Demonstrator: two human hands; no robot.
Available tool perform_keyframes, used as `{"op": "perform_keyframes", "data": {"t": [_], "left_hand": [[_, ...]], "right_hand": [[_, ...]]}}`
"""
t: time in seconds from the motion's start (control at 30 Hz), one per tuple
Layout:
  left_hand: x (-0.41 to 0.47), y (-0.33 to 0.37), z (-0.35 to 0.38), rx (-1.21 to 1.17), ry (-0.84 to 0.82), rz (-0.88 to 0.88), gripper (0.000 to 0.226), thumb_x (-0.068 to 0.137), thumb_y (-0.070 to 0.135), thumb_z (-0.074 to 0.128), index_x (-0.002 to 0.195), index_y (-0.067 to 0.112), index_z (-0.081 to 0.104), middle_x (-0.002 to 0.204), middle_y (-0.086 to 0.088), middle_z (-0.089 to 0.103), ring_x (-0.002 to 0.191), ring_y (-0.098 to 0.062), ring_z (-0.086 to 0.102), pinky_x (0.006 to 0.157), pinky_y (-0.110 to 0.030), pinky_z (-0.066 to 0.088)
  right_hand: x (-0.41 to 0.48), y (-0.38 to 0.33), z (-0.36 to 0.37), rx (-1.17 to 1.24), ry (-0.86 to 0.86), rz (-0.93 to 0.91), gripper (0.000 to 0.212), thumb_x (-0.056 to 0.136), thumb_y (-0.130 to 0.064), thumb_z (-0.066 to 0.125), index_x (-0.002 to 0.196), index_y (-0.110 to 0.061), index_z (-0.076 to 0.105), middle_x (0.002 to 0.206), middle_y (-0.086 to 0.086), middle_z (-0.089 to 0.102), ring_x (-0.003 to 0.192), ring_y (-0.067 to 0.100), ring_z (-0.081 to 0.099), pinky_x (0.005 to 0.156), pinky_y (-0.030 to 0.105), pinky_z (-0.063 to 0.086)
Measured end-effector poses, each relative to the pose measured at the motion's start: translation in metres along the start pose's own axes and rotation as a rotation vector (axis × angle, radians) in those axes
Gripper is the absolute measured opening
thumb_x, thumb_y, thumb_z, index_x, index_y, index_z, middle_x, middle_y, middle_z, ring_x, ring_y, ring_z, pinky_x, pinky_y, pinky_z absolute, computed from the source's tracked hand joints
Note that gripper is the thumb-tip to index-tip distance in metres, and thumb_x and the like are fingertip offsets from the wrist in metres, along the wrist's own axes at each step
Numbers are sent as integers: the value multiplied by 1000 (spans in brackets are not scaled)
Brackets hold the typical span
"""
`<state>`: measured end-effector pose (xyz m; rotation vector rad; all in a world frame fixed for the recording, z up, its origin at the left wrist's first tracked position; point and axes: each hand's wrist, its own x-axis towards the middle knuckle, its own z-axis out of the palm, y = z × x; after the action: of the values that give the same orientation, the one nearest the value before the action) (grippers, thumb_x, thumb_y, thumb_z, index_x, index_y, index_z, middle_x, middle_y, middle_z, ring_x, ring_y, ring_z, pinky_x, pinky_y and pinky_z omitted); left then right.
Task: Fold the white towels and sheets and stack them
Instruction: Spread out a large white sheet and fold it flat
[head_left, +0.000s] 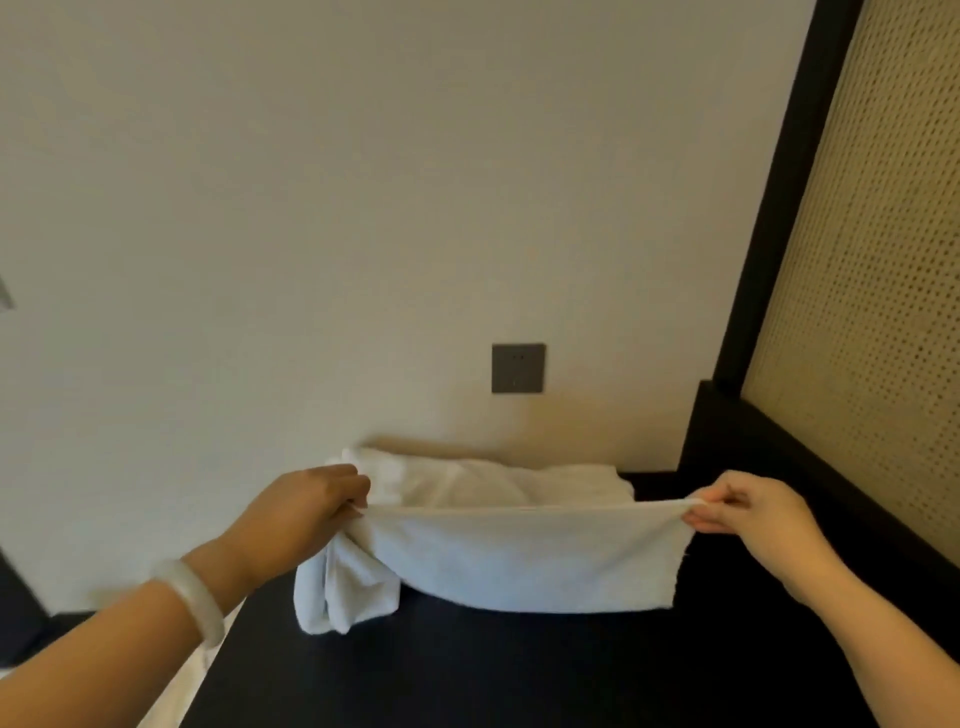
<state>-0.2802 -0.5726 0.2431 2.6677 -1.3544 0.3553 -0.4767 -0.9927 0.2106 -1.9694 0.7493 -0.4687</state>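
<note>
Over the dark counter (519, 675), close to the far wall, you hold a white towel (519, 561) stretched by its top edge between both hands, its lower edge at or just above the counter. Behind it, against the wall, lies a loose heap of white linen (493, 480), which looks not yet folded.

The risk sits on the left. There the cloth is bunched and hangs in a thick, twisted fall below your left hand (311, 506), while the right side hangs flat. Fold from this hold and the edges would likely meet unevenly, giving a lumpy fold that sits badly in a stack. The right hold is slight, too. A sharp tug to free the bunch could pull that corner loose and drop it onto the counter.

Your left hand is knuckles up, fingers curled round the gathered corner, with a pale bangle (189, 597) on the wrist and the forearm reaching in from the near left. Your right hand (748, 514) pinches the other corner between thumb and fingertips, forearm coming from the near right. The hands are well apart, at about the same height.
</note>
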Motion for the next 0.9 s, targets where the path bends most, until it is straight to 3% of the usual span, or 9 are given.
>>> {"op": "perform_keyframes", "data": {"t": [0.13,0.3,0.37,0.47,0.57,0.67,0.8,0.9], "left_hand": [[-79,30,36,-35,-58,165,22,75,14,70,71,25,51,74,11,49,59,-10,53,46,-21,39],[-157,68,104,57,-249,307,35,57,20,82,74,32,53,79,12,48,66,-9,48,55,-21,34],[-176,80,125,43,-278,266,39,53,16,83,75,30,54,81,10,48,66,-11,48,55,-23,40],[-191,97,141,-20,-262,120,45,47,8,82,79,27,56,84,8,49,68,-14,47,58,-25,40],[-194,115,145,-146,-176,-19,37,57,5,78,81,24,56,87,7,50,72,-14,47,63,-25,45],[-180,137,146,-246,-162,12,16,81,20,73,93,23,62,96,7,55,82,-16,53,73,-31,49],[-152,159,159,-340,-184,66,28,97,31,54,122,21,60,119,6,53,106,-17,49,91,-29,40],[-145,162,163,-320,-163,97,20,99,25,51,114,18,62,112,2,55,100,-21,50,86,-33,41]], "right_hand": [[-87,64,3,-93,6,30,20,84,-8,73,78,-28,76,85,-17,73,86,3,68,74,20,46],[-173,139,14,-385,-149,-4,33,82,0,73,77,-33,72,100,-18,66,96,-6,62,82,10,46],[-191,160,20,-581,-139,-123,30,83,-4,74,85,-34,72,108,-18,61,102,-2,56,93,16,45],[-204,176,24,-745,-94,-180,26,88,-5,68,106,-23,73,124,-5,62,116,8,49,108,28,39],[-210,173,34,-891,-70,-263,27,83,1,68,99,-19,74,128,1,62,121,19,48,106,33,33],[-218,151,58,-754,-91,-393,20,82,0,74,94,-16,74,117,1,66,111,20,56,100,32,36],[-222,135,100,-623,-241,-477,16,91,-9,68,105,-14,73,113,-5,65,106,14,55,97,24,35],[-221,141,110,-614,-197,-472,16,90,-8,69,104,-15,71,107,-6,64,100,13,56,91,23,38]]}}
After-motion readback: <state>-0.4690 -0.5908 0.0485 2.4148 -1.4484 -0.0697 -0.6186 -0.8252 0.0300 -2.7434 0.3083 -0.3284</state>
